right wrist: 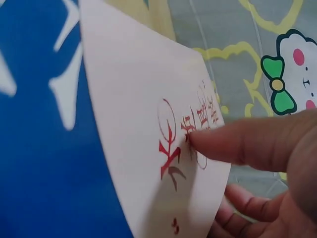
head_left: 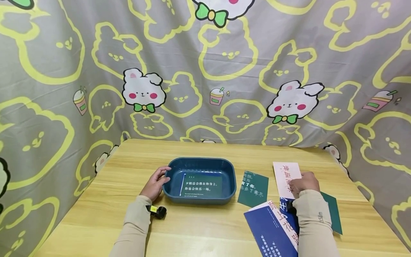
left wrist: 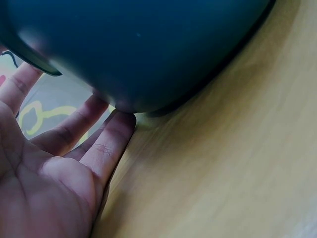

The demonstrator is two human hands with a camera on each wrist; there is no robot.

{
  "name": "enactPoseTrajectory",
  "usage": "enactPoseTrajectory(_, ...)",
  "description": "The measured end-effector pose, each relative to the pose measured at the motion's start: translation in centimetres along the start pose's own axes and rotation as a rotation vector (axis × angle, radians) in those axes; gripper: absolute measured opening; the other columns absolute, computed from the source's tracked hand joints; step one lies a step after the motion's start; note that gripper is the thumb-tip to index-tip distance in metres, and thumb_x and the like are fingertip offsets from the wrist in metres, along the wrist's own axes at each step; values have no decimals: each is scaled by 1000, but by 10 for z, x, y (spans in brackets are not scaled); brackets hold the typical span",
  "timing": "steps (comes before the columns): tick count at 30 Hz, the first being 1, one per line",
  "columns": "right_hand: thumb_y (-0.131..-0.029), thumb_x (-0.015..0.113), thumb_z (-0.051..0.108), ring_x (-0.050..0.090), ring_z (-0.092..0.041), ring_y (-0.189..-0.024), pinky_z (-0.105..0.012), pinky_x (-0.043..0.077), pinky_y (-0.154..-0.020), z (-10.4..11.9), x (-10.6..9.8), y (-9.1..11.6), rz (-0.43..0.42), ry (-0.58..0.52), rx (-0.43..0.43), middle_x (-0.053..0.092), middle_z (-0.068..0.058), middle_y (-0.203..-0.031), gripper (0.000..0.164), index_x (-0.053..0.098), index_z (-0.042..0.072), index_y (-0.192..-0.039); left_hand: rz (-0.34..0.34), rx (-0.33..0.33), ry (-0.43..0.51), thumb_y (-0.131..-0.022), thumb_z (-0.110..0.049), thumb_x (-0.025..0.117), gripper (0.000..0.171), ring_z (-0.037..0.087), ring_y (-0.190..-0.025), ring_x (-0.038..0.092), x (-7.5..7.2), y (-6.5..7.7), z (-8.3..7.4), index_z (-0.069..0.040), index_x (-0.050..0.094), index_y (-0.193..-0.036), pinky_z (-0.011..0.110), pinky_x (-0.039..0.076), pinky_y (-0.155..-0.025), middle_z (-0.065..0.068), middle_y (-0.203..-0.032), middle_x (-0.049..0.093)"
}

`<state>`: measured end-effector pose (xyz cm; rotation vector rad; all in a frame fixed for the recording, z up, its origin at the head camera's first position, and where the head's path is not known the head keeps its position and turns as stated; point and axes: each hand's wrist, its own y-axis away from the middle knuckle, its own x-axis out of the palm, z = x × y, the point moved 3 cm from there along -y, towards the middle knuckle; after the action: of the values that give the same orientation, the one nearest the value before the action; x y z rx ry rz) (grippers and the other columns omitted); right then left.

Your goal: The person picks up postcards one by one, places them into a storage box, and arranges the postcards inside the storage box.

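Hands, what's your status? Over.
Right hand pinching pink card. Left hand touching blue tray. Green card in tray; second green card between tray and pink card.

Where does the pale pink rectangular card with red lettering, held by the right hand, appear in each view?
Head: right of centre, pale pink card in the right hand.
Left wrist: not in view.
Right wrist: pale pink card at centre, thumb against it.
Shared landmark: grey fabric curtain with yellow cartoon outlines.

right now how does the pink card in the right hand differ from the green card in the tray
The pink card has red writing; the green card has white. The right hand holds the pink card; the green card lies untouched in the tray. Both are printed with characters.
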<state>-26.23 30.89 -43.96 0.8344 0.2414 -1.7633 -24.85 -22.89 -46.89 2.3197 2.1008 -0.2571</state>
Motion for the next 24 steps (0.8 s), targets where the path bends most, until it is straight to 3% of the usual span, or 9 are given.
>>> enactPoseTrajectory(4,-87,60,3,56,-39,-94,-44,51,-73,1,0,-3,-2,-56,22,52,-32,-117,58,38,-13,-139,-4,-5,-6,-97,-2,50,36,4,-49,32,0,0,0,2,45,-133,17,29,-47,26,-128,44)
enactPoseTrajectory(9,-93,54,8,52,-43,-105,-51,46,-86,2,-2,-7,-14,-94,10,47,-32,-126,54,36,-11,-140,-3,0,-4,-97,-1,49,36,4,-48,31,1,0,0,2,45,-133,17,29,-47,27,-127,45)
enactPoseTrajectory(17,-95,49,8,53,-38,-104,-41,49,-75,3,-2,-9,32,-190,42,42,-30,-133,56,29,-5,-146,-20,-11,-4,-97,1,49,36,4,-47,32,1,1,-3,2,45,-132,17,30,-47,26,-126,46)
enactPoseTrajectory(24,-94,49,9,55,-36,-101,-39,48,-73,8,-2,-5,43,-159,4,44,-30,-129,57,28,-7,-145,-23,-18,-15,-97,1,48,36,4,-47,31,1,1,-4,2,45,-133,18,30,-47,26,-127,45)
